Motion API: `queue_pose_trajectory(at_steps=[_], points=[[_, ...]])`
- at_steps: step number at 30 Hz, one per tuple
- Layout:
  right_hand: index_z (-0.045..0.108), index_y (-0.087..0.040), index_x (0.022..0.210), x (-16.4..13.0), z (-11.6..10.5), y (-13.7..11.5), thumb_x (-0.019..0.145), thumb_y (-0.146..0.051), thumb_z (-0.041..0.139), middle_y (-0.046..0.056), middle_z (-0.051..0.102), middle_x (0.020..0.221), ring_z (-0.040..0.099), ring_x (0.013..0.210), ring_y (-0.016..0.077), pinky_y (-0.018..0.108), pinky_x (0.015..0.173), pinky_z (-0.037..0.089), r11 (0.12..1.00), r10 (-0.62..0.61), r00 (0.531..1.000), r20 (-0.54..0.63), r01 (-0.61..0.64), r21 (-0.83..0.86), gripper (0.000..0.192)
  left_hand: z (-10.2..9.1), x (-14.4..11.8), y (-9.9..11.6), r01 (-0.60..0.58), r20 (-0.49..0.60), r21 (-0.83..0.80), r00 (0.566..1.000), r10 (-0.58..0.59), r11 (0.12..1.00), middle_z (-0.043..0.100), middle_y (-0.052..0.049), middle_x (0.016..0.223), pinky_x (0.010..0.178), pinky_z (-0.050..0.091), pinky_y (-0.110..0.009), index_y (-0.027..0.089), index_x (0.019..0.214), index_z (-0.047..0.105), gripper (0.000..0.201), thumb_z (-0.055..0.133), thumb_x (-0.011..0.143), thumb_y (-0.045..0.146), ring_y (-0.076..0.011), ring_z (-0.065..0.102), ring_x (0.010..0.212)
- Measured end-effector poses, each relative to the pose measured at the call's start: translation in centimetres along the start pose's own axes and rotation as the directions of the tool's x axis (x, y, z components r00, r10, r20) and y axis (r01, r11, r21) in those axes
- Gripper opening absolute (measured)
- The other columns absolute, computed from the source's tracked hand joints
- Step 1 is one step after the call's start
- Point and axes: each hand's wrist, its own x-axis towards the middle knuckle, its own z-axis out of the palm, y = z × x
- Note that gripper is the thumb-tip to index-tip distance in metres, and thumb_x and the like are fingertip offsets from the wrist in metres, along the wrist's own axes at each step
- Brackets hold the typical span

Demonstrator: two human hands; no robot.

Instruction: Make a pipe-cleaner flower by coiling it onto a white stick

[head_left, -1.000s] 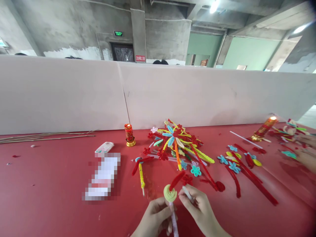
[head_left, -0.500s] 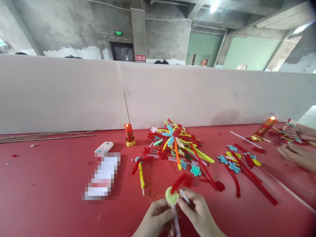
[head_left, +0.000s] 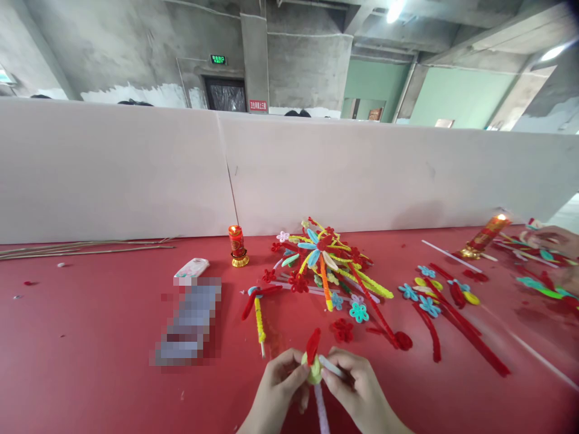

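Observation:
Low in the middle, my left hand (head_left: 286,386) pinches a pale yellow pipe-cleaner coil (head_left: 313,372). A red pipe-cleaner petal (head_left: 313,346) points up from the coil, and a lilac wrapped stem (head_left: 321,410) hangs beneath it. My right hand (head_left: 357,386) is closed around a short white stick (head_left: 331,366), perhaps a glue stick, whose tip meets the coil's right side. Just beyond lies a red pipe-cleaner flower (head_left: 342,330). Farther back is a heap of colourful pipe-cleaner flowers (head_left: 321,253). To the left lies a yellow wrapped stick (head_left: 259,322) with red petals.
A lit red candle (head_left: 236,244) stands at the back; another lit candle (head_left: 486,235) leans at the right. Blue flowers and red strips (head_left: 452,307) lie right of centre. A blurred-out flat object (head_left: 190,325) is at left. Another person's hand (head_left: 556,240) shows at far right.
The coil has turned and tipped, and the red petal is now upright rather than leaning right. My left fingers have moved up onto the coil. At far right, the other person's hands have pulled back.

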Motion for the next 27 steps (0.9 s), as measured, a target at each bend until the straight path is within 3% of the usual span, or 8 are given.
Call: queue_pose_trajectory(at_steps=[14,18,20,22,24,25,26,27], points=[[0.058,-0.015,0.07,-0.2,0.5,0.7,0.083,-0.029,0.046,0.003,0.057,0.064,0.051,0.055,0.0132,0.02,0.054,0.041,0.992,-0.084,0.996,-0.034,0.08,-0.101,0.023,0.3,0.0,-0.6,-0.066,-0.011,0.146,0.998,0.069,0.987,0.047,0.006,0.051,0.032,0.029,-0.017,0.016,0.061,0.045,0.039,0.061,0.068,0.051,-0.0035,0.039,0.031],[0.055,-0.017,0.064,-0.2,0.5,0.9,0.082,-0.033,0.048,0.0,0.054,0.057,0.049,0.051,0.0126,0.019,0.05,0.04,0.995,-0.052,0.995,-0.081,0.044,-0.09,0.025,0.1,-0.1,0.4,-0.088,0.04,0.331,0.996,0.079,0.939,0.047,0.005,0.051,0.035,0.034,-0.019,0.017,0.066,0.047,0.036,0.051,0.074,0.052,-0.0066,0.042,0.034],[0.05,-0.018,0.058,-0.2,0.4,1.2,0.081,-0.038,0.048,-0.002,0.047,0.052,0.045,0.047,0.0114,0.019,0.046,0.038,0.998,-0.018,0.993,-0.114,0.011,-0.063,0.031,-1.3,0.2,2.2,-0.186,-0.023,0.6,0.968,0.249,0.778,0.051,0.002,0.054,0.042,0.04,-0.022,0.017,0.07,0.05,0.032,0.042,0.081,0.046,-0.0107,0.049,0.042],[0.048,-0.018,0.057,-0.1,0.2,1.4,0.081,-0.042,0.048,-0.003,0.043,0.052,0.042,0.047,0.011,0.019,0.044,0.037,1.0,0.009,0.989,-0.146,-0.013,-0.027,0.034,-3.9,0.6,4.7,-0.19,-0.057,0.913,0.818,0.573,0.361,0.06,-0.005,0.071,0.061,0.047,-0.03,0.018,0.08,0.055,0.027,0.039,0.083,0.04,-0.0176,0.058,0.064],[0.05,-0.017,0.059,0.0,0.0,1.5,0.08,-0.044,0.049,-0.003,0.043,0.053,0.042,0.048,0.0115,0.019,0.046,0.038,1.0,0.029,0.986,-0.161,-0.03,-0.003,0.034,-7.3,1.0,7.2,-0.083,-0.108,0.967,0.723,0.682,0.241,0.056,-0.017,0.107,0.087,0.037,-0.045,0.014,0.101,0.053,0.034,0.044,0.08,0.039,-0.0308,0.05,0.103],[0.051,-0.017,0.06,0.0,-0.1,1.6,0.08,-0.045,0.049,-0.002,0.044,0.054,0.042,0.049,0.0119,0.02,0.046,0.038,0.999,0.035,0.985,-0.166,-0.035,0.004,0.034,-9.1,1.2,8.2,0.048,-0.106,0.994,0.674,0.731,0.099,0.052,-0.019,0.117,0.093,0.032,-0.047,0.012,0.111,0.048,0.044,0.043,0.08,0.041,-0.0331,0.043,0.112],[0.051,-0.017,0.06,0.1,-0.1,1.6,0.079,-0.045,0.05,-0.002,0.044,0.054,0.043,0.05,0.0123,0.02,0.047,0.039,0.999,0.039,0.986,-0.165,-0.038,0.008,0.034,-10.7,1.3,9.0,0.164,-0.108,0.986,0.657,0.746,-0.002,0.048,-0.021,0.123,0.096,0.029,-0.047,0.008,0.119,0.041,0.053,0.041,0.08,0.043,-0.0335,0.038,0.118],[0.051,-0.017,0.06,0.1,-0.1,1.6,0.079,-0.046,0.05,-0.002,0.044,0.054,0.043,0.05,0.0126,0.021,0.047,0.039,0.999,0.04,0.987,-0.158,-0.039,0.011,0.034,-12.2,1.4,9.5,0.196,-0.121,0.98,0.652,0.749,-0.013,0.047,-0.021,0.125,0.098,0.027,-0.047,0.006,0.124,0.036,0.058,0.042,0.08,0.043,-0.0334,0.034,0.121]])
